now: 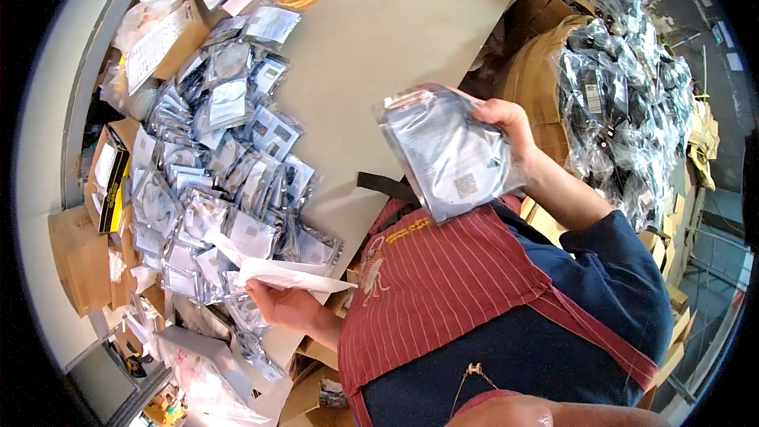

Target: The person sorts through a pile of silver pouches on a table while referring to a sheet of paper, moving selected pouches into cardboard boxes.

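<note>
Head view: across the table [348, 79], the heaped packets [229, 166] could slide if nudged. Near the table's edge, the bag [451, 162] is pinched along one side by the right hand [510, 133]; slick film could slip. The left hand [285, 307], fingers closed, holds paper [292, 275], which could get lost among the packets if dropped.

Glossy, crinkled plastic pouch [443, 160]; matt paper strip [296, 276]; matt cloth apron [455, 277]; smooth, dull tabletop [348, 71]
</note>
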A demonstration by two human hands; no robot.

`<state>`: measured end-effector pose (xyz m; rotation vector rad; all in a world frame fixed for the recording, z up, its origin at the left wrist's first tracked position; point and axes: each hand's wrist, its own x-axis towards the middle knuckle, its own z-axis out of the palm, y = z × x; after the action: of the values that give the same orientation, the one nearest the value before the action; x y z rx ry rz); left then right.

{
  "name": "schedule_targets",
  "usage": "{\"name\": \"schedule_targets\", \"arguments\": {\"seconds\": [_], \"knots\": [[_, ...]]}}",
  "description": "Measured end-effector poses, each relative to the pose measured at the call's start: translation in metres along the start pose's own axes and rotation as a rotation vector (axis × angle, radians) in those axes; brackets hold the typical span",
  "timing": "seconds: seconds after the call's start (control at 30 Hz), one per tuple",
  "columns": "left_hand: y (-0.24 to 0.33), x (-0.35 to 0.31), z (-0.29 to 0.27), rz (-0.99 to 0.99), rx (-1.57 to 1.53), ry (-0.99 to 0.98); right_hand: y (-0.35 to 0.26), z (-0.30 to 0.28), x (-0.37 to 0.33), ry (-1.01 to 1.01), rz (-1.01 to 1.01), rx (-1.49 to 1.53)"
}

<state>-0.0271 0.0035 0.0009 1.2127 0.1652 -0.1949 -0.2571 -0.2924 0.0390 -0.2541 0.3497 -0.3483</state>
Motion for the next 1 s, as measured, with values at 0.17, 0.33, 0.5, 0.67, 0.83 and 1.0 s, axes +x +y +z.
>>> {"name": "schedule_targets", "arguments": {"seconds": [0.17,0.33,0.5,0.67,0.83,1.0], "knots": [[0.005,0.001,-0.006,0.001,0.026,0.027,0.002,0.009,0.008,-0.029,-0.027,0.005],[0.007,0.003,0.002,0.015,-0.027,0.03,0.004,-0.005,0.012,-0.138,-0.04,-0.224],[0.007,0.004,0.002,0.021,-0.043,-0.056,0.01,-0.05,0.025,-0.361,0.087,-1.269],[0.003,0.011,0.017,0.041,0.032,-0.071,0.062,-0.057,0.036,-0.605,-0.084,-1.677],[-0.001,0.012,0.019,0.033,0.02,-0.084,0.101,-0.005,0.048,-0.775,0.194,-1.422],[0.006,0.008,0.017,0.088,-0.001,-0.053,0.109,-0.005,0.045,-1.05,0.12,-1.499]]}}
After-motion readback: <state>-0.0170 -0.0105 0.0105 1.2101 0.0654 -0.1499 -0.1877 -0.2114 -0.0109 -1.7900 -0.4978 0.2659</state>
